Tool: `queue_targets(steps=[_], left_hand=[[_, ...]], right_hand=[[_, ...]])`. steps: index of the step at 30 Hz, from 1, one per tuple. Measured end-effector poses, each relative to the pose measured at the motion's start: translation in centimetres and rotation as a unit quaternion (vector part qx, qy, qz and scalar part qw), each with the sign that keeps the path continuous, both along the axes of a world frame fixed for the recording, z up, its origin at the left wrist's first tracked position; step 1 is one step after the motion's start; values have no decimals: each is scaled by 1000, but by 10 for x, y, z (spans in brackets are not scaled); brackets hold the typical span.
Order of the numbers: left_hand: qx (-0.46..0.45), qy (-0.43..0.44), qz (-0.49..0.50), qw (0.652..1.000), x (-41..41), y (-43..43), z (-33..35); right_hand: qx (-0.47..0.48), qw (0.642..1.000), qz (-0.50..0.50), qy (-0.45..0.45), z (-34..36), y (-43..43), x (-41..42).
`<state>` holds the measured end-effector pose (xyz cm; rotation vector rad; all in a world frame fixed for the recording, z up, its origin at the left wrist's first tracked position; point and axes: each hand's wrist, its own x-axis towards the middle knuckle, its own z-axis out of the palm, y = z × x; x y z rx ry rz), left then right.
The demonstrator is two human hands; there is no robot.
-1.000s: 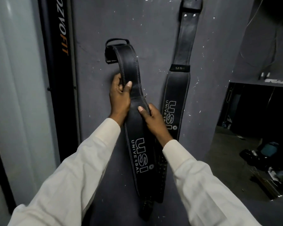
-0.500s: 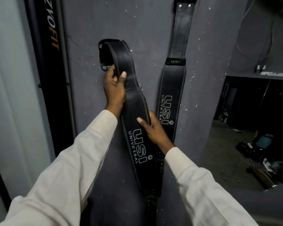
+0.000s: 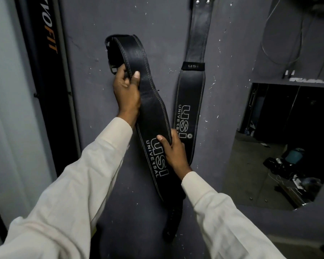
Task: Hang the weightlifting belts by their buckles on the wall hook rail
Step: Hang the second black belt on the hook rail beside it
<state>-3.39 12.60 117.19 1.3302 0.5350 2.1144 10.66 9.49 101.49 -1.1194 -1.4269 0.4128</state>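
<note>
Already one belt (image 3: 192,101) hangs on the wall (image 3: 94,109); left of it, the second belt (image 3: 153,116) is unhung, gripped by the left hand (image 3: 126,94) near its folded-over top and the right hand (image 3: 175,152) lower down.

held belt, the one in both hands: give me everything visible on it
The held belt is black, leather-looking, with pale double stitching along both edges and a white USI UNIVERSAL print on its wide middle. Its top end folds over toward the wall, with a dark metal buckle partly showing behind. The left hand grips the narrow upper strap; the right hand grips the right edge by the logo. It runs diagonally down-right, its tail hanging low, overlapping the hung belt. It is not yet on any visible hook.
</note>
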Motion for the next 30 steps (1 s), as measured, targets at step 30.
queue_targets(steps=[30], left_hand=[[7, -2, -133, 991, -4, -23, -4]], right_hand=[[58, 989, 119, 69, 101, -14, -19]])
